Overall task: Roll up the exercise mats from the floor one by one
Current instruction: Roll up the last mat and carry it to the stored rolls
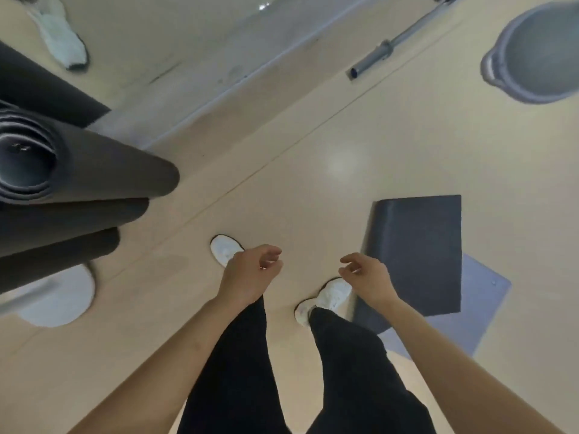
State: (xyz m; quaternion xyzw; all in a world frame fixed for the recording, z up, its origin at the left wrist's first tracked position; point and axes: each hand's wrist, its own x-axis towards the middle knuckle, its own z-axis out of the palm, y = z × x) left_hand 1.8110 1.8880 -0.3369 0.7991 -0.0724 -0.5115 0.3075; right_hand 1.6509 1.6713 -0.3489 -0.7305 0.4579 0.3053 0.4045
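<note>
Done: at least 3 rolled mats [94,170] are stacked at the left.
Remaining: 1 dark mat [416,255] lies on the floor [313,183] at right, just beside the right shoe [329,296], over a paler mat [482,302]; neither is rolled.
Left hand [250,270]: fingers loosely curled, empty.
Right hand [366,277]: fingers loosely curled, empty, above the dark mat's near edge.
Stage: probably between mats.

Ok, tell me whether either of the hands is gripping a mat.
No: the left hand and right hand hang empty with loosely curled fingers, apart from the rolled dark grey foam mats.
</note>
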